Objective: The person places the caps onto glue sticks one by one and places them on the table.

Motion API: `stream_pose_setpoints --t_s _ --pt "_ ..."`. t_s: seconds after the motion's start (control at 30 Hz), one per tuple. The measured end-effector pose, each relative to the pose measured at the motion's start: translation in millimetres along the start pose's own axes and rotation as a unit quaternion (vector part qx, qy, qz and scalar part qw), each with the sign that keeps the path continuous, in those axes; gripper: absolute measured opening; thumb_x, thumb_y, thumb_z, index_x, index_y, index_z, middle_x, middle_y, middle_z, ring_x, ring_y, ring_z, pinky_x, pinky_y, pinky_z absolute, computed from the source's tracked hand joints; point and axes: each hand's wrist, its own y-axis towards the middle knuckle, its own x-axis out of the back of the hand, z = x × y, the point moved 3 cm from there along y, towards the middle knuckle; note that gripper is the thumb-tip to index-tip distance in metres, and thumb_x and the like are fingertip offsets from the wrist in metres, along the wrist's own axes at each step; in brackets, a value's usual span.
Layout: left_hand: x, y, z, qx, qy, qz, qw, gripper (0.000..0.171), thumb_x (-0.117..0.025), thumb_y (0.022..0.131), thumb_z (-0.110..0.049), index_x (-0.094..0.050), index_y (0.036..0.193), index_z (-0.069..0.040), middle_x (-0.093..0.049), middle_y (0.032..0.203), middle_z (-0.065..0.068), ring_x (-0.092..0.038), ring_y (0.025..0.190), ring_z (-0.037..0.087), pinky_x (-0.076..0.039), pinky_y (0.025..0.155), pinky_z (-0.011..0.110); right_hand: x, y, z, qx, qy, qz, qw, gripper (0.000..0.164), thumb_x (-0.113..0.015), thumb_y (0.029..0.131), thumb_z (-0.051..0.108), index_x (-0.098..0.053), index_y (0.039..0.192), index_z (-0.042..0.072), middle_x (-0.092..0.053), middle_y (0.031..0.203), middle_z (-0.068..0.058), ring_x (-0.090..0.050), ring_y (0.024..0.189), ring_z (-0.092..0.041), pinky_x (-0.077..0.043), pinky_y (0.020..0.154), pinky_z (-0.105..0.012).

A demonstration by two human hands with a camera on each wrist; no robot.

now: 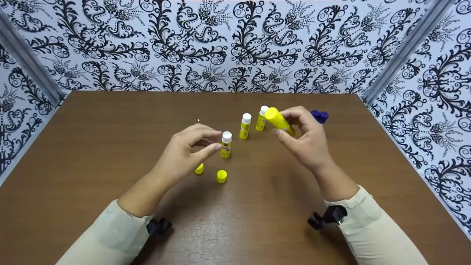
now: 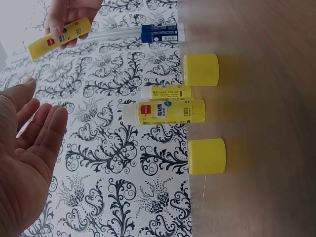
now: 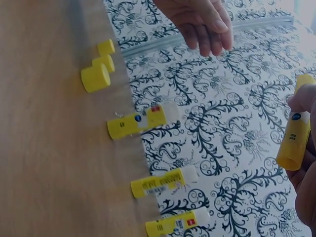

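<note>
A yellow glue stick (image 1: 278, 120) is gripped above the table (image 1: 235, 217) by the right hand (image 1: 307, 141); the left hand (image 1: 186, 149) is relaxed and empty.
The stick is tilted, perhaps to present one end leftward; white-topped sticks (image 1: 244, 129) are stood upright, seemingly for easy grasping, near yellow caps (image 1: 221, 177). Chinese characters (image 2: 161, 112) are printed beside a red logo (image 2: 146, 110), whose brand cannot be read.

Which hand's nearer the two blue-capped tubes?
Right. In the head view the right hand, holding a yellow glue stick, partly hides the blue-capped tubes; the left hand is well to their left, beside the nearest white-topped stick.
</note>
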Motion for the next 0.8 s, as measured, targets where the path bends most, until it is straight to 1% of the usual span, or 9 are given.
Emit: stream_pose_setpoints --t_s 0.1,0.17,0.23,0.37,0.47,0.6,0.8 --pt "0.5 -0.2 1.1 0.001 0.004 -0.001 1.0 0.024 -0.078 0.093 -0.017 -0.077 0.117 -0.01 -0.072 0.113 0.0 -0.072 0.096 0.008 -0.063 0.088 0.027 6.6 3.3 -2.6 -0.018 0.013 -0.021 1.0 0.03 -0.077 0.085 -0.004 -0.067 0.114 -0.006 -0.068 0.106 0.0 -0.061 0.094 -0.02 -0.054 0.083 -0.021" --pt "0.6 -0.4 1.7 0.002 0.004 -0.002 1.0 0.024 -0.078 0.094 -0.016 -0.077 0.117 -0.01 -0.073 0.113 0.001 -0.072 0.095 0.008 -0.063 0.088 0.028 11.9 5.9 -4.6 -0.032 0.027 -0.038 0.998 0.03 -0.077 0.085 -0.004 -0.067 0.113 -0.006 -0.068 0.104 0.0 -0.061 0.091 -0.02 -0.054 0.079 -0.021" --pt "0.6 -0.2 2.3 0.004 0.002 -0.002 1.0 0.025 -0.078 0.094 -0.015 -0.077 0.117 -0.009 -0.073 0.113 0.002 -0.071 0.095 0.009 -0.063 0.088 0.028 17.3 8.6 -6.3 -0.047 0.043 -0.058 0.996 0.029 -0.077 0.085 -0.005 -0.067 0.112 -0.003 -0.069 0.103 -0.002 -0.06 0.089 -0.02 -0.054 0.076 -0.021" --pt "0.4 0.3 2.9 0.007 0.0 -0.002 1.0 0.026 -0.079 0.093 -0.014 -0.076 0.118 -0.007 -0.073 0.114 0.006 -0.071 0.097 0.01 -0.063 0.088 0.027 27.5 13.0 -10.5 -0.074 0.08 -0.095 0.989 0.03 -0.076 0.084 -0.006 -0.068 0.111 0.004 -0.069 0.097 -0.006 -0.059 0.082 -0.018 -0.054 0.062 -0.019" --pt "0.9 0.5 3.2 0.009 0.003 -0.001 1.0 0.028 -0.079 0.092 -0.013 -0.076 0.119 -0.007 -0.072 0.115 0.007 -0.071 0.097 0.01 -0.063 0.087 0.024 33.9 15.8 -14.6 -0.079 0.098 -0.118 0.985 0.03 -0.076 0.084 -0.006 -0.068 0.11 0.006 -0.069 0.095 -0.007 -0.059 0.08 -0.017 -0.052 0.06 -0.019" --pt "2.1 0.6 4.2 0.012 0.007 -0.003 0.9999 0.029 -0.079 0.092 -0.012 -0.076 0.121 -0.008 -0.072 0.115 0.007 -0.072 0.097 0.011 -0.063 0.088 0.024 41.6 18.8 -21.3 -0.079 0.108 -0.145 0.98 0.029 -0.076 0.084 -0.007 -0.069 0.109 0.007 -0.07 0.097 -0.005 -0.061 0.085 -0.017 -0.054 0.072 -0.021" --pt "2.8 1.8 7.6 0.01 0.014 -0.008 0.9998 0.031 -0.08 0.091 -0.011 -0.076 0.122 -0.007 -0.072 0.114 0.006 -0.073 0.097 0.016 -0.063 0.088 0.027 52.9 22.0 -32.1 -0.077 0.11 -0.176 0.975 0.027 -0.073 0.085 -0.008 -0.069 0.105 0.009 -0.069 0.097 -0.005 -0.062 0.087 -0.018 -0.057 0.077 -0.022"
